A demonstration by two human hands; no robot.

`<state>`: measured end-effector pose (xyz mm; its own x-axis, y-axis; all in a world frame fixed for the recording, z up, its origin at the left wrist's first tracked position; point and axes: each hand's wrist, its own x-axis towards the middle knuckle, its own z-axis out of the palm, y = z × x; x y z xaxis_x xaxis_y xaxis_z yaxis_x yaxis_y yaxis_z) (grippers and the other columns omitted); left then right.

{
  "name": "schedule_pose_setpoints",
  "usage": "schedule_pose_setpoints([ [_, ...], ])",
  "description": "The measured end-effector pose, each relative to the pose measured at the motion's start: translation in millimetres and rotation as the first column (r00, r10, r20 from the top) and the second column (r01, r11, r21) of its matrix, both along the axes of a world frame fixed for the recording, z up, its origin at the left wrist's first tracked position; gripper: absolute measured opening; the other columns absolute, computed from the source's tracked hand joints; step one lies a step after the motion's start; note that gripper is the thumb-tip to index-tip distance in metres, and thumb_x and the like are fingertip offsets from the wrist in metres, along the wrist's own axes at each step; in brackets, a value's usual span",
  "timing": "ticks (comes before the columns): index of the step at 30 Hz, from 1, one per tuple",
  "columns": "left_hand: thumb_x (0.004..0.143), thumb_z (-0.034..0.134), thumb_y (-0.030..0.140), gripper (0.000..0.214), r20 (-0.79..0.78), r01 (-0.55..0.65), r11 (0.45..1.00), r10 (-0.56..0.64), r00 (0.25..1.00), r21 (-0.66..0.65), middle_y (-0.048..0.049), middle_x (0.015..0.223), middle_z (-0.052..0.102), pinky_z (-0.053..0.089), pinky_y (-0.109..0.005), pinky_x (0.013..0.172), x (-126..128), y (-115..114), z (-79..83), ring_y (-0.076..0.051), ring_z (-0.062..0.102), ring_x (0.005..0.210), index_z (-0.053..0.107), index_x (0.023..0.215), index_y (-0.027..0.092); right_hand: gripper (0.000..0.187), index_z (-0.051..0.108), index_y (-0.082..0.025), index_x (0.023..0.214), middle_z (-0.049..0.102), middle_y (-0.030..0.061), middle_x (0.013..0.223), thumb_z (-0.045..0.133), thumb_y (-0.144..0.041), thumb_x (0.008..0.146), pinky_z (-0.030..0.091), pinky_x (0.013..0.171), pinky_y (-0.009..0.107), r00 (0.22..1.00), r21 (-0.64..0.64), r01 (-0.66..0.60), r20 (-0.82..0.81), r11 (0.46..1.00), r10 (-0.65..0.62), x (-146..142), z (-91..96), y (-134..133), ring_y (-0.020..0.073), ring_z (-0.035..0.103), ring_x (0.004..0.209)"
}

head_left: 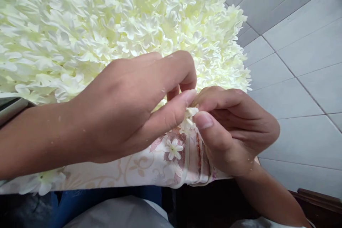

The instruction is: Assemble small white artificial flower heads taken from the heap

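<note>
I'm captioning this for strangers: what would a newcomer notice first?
Probably the mass of pale flowers filling the upper left and centre. Next, the left hand and right hand, close together around a small white piece. Below them, a loose white flower lies on patterned material.

A watch-like device (pixel 16 108) with a dark face and pale rim is worn on the left arm (pixel 42 142). Pale flecks are noted on the left hand (pixel 130 103). A light grey garment (pixel 120 213), blue legwear (pixel 107 197) and a pale right sleeve (pixel 264 223) are partly seen.
</note>
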<state>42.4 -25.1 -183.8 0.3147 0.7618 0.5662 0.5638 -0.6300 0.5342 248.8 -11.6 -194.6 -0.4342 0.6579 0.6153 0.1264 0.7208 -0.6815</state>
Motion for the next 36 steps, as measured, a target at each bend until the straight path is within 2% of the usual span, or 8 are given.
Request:
schedule_pose_setpoints([
  [3,0.105,0.043,0.028,0.033,-0.094,0.109,0.993,-0.105,0.990,0.037,0.0018,0.066,0.058,0.034,-0.029,0.060,-3.6,1.0,-1.5,-0.011,0.047,0.056,0.065,0.083,0.016,0.005,0.069,-0.020,0.092,0.065,-0.0008,0.075,0.070,-0.015,0.094,0.046,0.065,0.032,1.000,0.011,0.014,-0.007,1.000,-0.014,0.5,-0.8,0.9,0.0125,0.059,0.069],
  [7,0.105,0.049,0.042,0.036,-0.077,0.130,0.991,-0.133,0.988,-0.038,0.0030,0.068,0.063,0.035,-0.028,0.058,-6.5,0.9,-4.2,-0.011,0.052,0.057,0.065,0.082,0.020,0.008,0.067,-0.020,0.091,0.063,-0.0012,0.073,0.071,-0.013,0.092,0.047,0.063,0.033,1.000,0.037,0.003,0.015,0.999,-0.003,0.2,-0.4,1.7,0.0130,0.061,0.067],
  [11,0.100,0.051,0.029,0.023,-0.053,0.145,0.983,-0.151,0.987,-0.110,0.0048,0.071,0.067,0.034,-0.027,0.058,-6.4,0.5,-3.0,-0.010,0.055,0.057,0.065,0.084,0.022,0.009,0.065,-0.018,0.090,0.062,-0.0017,0.073,0.069,-0.011,0.092,0.046,0.062,0.032,0.999,0.077,-0.031,0.026,0.997,0.029,0.4,0.1,4.0,0.0109,0.057,0.064],
  [15,0.097,0.049,0.021,0.022,-0.042,0.123,0.982,-0.130,0.991,-0.142,0.0050,0.065,0.063,0.032,-0.027,0.054,-5.8,1.3,0.0,-0.010,0.050,0.052,0.064,0.080,0.020,0.008,0.064,-0.019,0.088,0.060,-0.0012,0.071,0.068,-0.013,0.092,0.048,0.064,0.033,0.997,0.066,-0.071,0.027,0.995,0.070,2.4,-1.1,6.0,0.0132,0.058,0.068],
  [18,0.093,0.053,0.020,0.017,-0.027,0.096,0.989,-0.100,0.995,-0.116,0.0044,0.064,0.062,0.032,-0.027,0.053,-4.4,1.7,1.6,-0.009,0.049,0.051,0.063,0.080,0.019,0.008,0.065,-0.019,0.086,0.058,-0.0012,0.069,0.069,-0.015,0.092,0.046,0.064,0.033,0.998,0.036,-0.061,0.003,0.998,0.061,2.8,-4.7,7.9,0.0135,0.057,0.068],
  [23,0.091,0.054,0.018,0.015,0.004,0.080,0.992,-0.080,0.997,-0.096,0.0041,0.062,0.062,0.032,-0.027,0.052,-2.7,-0.5,1.5,-0.009,0.048,0.049,0.061,0.079,0.020,0.013,0.065,-0.021,0.082,0.052,-0.0028,0.066,0.071,-0.022,0.093,0.038,0.055,0.030,0.991,-0.051,-0.085,-0.109,0.995,0.079,0.6,-8.6,12.5,0.0112,0.045,0.059],
  [29,0.096,0.051,0.022,0.019,0.000,0.059,0.997,-0.060,0.998,-0.052,0.0032,0.063,0.061,0.033,-0.029,0.054,-1.6,-3.0,-0.5,-0.010,0.049,0.051,0.058,0.078,0.020,0.011,0.065,-0.019,0.082,0.050,-0.0022,0.067,0.069,-0.018,0.092,0.034,0.055,0.030,0.990,-0.124,-0.132,-0.073,0.983,0.124,0.9,-2.9,14.0,0.0114,0.043,0.060],
  [36,0.097,0.048,0.020,0.019,0.063,0.068,0.998,-0.069,0.996,0.014,0.0022,0.066,0.061,0.032,-0.031,0.056,0.3,-1.3,-6.4,-0.011,0.049,0.051,0.058,0.081,0.020,0.017,0.060,-0.020,0.077,0.045,-0.0038,0.063,0.070,-0.022,0.091,0.030,0.057,0.030,0.989,-0.013,-0.103,-0.110,0.995,0.101,-2.1,-6.3,17.4,0.0100,0.038,0.056],
])
